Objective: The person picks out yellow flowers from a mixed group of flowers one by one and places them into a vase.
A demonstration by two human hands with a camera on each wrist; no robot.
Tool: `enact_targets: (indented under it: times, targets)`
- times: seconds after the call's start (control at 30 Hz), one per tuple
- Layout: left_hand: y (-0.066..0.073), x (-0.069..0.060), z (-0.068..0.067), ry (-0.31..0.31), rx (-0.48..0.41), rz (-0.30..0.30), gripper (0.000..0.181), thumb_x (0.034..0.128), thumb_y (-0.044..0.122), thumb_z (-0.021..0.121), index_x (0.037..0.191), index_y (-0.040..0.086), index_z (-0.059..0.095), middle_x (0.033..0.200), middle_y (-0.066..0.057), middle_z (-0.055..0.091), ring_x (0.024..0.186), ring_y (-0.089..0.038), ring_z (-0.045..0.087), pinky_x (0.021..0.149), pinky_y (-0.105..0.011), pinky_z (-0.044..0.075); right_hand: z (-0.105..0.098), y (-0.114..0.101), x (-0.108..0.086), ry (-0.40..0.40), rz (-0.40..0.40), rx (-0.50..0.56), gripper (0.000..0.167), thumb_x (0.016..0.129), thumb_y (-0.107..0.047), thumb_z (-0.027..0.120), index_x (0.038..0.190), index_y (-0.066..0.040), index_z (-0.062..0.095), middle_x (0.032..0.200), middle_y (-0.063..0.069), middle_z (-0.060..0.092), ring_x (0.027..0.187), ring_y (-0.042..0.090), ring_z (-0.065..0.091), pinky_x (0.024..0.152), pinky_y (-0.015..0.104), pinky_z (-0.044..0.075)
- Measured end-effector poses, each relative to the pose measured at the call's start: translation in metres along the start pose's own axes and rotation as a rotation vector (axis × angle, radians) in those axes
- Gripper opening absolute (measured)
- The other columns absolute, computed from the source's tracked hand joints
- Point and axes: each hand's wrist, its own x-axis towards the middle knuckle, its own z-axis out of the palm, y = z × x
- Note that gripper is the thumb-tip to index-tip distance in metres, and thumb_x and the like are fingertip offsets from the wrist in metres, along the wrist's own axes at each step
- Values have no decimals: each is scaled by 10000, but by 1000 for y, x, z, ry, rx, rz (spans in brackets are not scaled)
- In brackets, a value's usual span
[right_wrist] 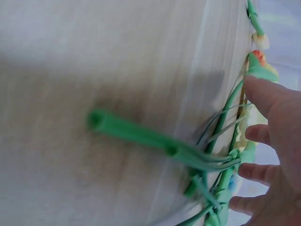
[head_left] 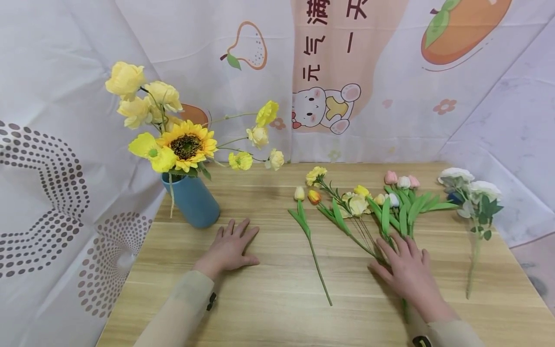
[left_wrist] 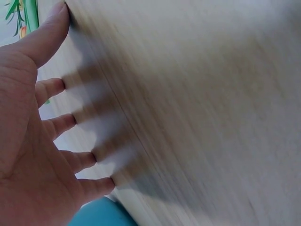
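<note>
My left hand [head_left: 229,246] rests on the wooden table with its fingers spread and nothing in them; their tips touch the wood in the left wrist view. Just beyond it a blue vase [head_left: 193,202] leans a little, holding a sunflower [head_left: 185,146] and several yellow flowers. My right hand [head_left: 407,270] lies with spread fingers over the stems of a bunch of tulips [head_left: 405,202]. Green stems [right_wrist: 136,136] run beneath its palm in the right wrist view; whether the fingers touch them I cannot tell. A single white tulip [head_left: 299,193] lies between the hands.
White roses [head_left: 470,188] with a long stem lie at the right side of the table [head_left: 269,308]. A yellow carnation [head_left: 316,176] and an orange tulip [head_left: 314,196] lie near the middle. A printed cloth [head_left: 256,96] hangs behind the table.
</note>
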Motion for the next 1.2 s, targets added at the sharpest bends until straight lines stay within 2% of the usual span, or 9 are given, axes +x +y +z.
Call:
enact_targets:
  times: [0.17, 0.43, 0.67, 0.9, 1.2]
  targets:
    - [3, 0, -2, -8, -2, -2, 894, 883, 616, 702, 1615, 266, 325, 1697, -120, 174, 1530, -517, 92, 1178, -709, 146, 4, 6, -7, -102, 53, -1, 723, 926, -564, 683, 1488, -148, 499, 1547, 268, 319, 1373, 641, 243, 914, 892, 205]
    - [18, 4, -4, 1, -13, 45, 819, 908, 573, 700, 1590, 247, 383, 1689, -114, 215, 1522, -517, 139, 1170, -702, 187, 7, 8, -11, -191, 120, 26, 762, 952, -637, 594, 1513, -138, 466, 1544, 300, 298, 1374, 683, 182, 907, 887, 197]
    - [42, 13, -7, 42, 0, 104, 743, 942, 545, 673, 1569, 236, 421, 1661, -115, 288, 1500, -510, 229, 1164, -674, 250, 9, 10, -10, -203, 118, 31, 766, 954, -640, 587, 1524, -144, 459, 1563, 293, 305, 1378, 690, 178, 918, 882, 202]
    - [72, 21, -7, 29, 24, 193, 691, 976, 530, 630, 1579, 280, 404, 1653, -103, 312, 1501, -464, 269, 1169, -642, 279, 9, 12, -10, -205, 107, 30, 764, 948, -641, 597, 1517, -146, 477, 1569, 292, 330, 1389, 670, 193, 924, 882, 209]
    - [103, 28, 6, 63, 130, 295, 686, 986, 623, 537, 1589, 339, 371, 1580, -75, 412, 1422, -352, 393, 1131, -569, 368, 8, 12, -9, -210, 97, 17, 758, 947, -642, 597, 1514, -153, 480, 1565, 291, 338, 1365, 671, 234, 918, 882, 227]
